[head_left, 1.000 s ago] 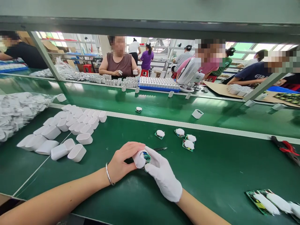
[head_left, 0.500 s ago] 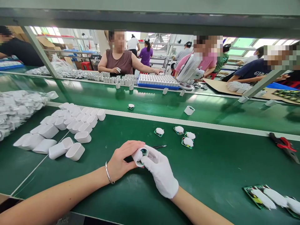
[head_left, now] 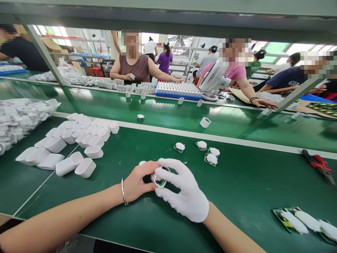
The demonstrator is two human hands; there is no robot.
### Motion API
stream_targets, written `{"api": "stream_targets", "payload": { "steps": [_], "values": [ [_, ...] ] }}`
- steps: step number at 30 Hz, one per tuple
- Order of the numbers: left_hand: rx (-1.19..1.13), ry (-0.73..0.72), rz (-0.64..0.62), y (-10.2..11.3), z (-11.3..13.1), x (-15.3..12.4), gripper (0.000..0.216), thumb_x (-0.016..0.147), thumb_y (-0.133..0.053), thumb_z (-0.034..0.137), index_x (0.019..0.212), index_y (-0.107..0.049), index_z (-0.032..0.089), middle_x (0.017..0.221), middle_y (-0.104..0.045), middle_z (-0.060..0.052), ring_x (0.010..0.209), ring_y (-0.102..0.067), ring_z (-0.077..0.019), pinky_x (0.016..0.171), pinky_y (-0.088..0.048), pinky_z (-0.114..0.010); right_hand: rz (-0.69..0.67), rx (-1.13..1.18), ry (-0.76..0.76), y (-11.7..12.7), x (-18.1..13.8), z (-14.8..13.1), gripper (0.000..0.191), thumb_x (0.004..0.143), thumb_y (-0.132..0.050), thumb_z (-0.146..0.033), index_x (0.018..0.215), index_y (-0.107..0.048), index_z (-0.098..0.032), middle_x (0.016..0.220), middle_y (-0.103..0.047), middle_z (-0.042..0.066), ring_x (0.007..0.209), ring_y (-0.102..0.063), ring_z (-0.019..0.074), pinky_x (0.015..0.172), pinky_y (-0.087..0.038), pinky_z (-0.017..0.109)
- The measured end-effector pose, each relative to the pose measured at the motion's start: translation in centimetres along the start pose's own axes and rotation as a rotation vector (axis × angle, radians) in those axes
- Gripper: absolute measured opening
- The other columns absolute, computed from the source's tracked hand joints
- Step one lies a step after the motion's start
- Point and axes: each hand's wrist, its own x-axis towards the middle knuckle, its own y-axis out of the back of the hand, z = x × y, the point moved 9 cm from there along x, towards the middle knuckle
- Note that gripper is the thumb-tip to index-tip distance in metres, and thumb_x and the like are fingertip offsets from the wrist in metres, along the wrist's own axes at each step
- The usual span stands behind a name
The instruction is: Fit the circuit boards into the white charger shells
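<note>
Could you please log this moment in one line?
left hand: holds case | right hand: gloved, spread at case's open end | board: inside case

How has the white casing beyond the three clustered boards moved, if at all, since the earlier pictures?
Yes, leftward: the white casing was beyond the right end of the three clustered boards; now it is beyond their middle.

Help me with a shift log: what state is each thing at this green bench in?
White oval plastic casing: held, green circuit board inside.
Bare left hand: closed around the casing.
White-gloved right hand: fingers spread at the casing.
Red-and-black metal pliers: lying on the bench.
Clear plastic bag: bulging with white parts.
</note>
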Motion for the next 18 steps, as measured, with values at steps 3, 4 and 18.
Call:
{"api": "stream_targets", "payload": {
  "steps": [3, 4, 18],
  "values": [
    [-0.079, 0.054, -0.078, -0.7, -0.1, 0.0, 0.040, 0.078, -0.063, 0.042, 0.110, -0.061, 0.018, 0.101, -0.064, -0.007, 0.089, -0.056, -0.0199, 0.083, -0.044, -0.031, 0.013, 0.100, -0.020, 0.3, -0.1, 0.5, 0.019, 0.077, -0.063, -0.018, 0.093, -0.065, -0.027, 0.105, -0.058, 0.005, 0.090, -0.060, 0.0180, 0.081, -0.051, 0.034],
    [-0.114, 0.082, -0.103, -0.9, -0.1, 0.0, 0.040, 0.078, -0.064, 0.043, 0.108, -0.063, 0.017, 0.097, -0.064, -0.006, 0.086, -0.055, -0.0193, 0.081, -0.044, -0.030, 0.013, 0.131, -0.033, 0.3, -0.1, 0.7, 0.017, 0.076, -0.065, -0.020, 0.091, -0.066, -0.027, 0.103, -0.058, 0.005, 0.087, -0.060, 0.0173, 0.079, -0.051, 0.033],
    [-0.405, 0.157, -0.200, -2.0, 0.3, -0.2, 0.042, 0.072, -0.070, 0.042, 0.106, -0.067, 0.017, 0.098, -0.066, -0.006, 0.092, -0.058, -0.0220, 0.086, -0.045, -0.032, -0.136, 0.237, -0.134, -0.8, -0.9, 1.6, 0.016, 0.083, -0.057, -0.025, 0.095, -0.067, -0.028, 0.108, -0.052, 0.006, 0.084, -0.058, 0.0153, 0.079, -0.050, 0.033]
  ]
}}
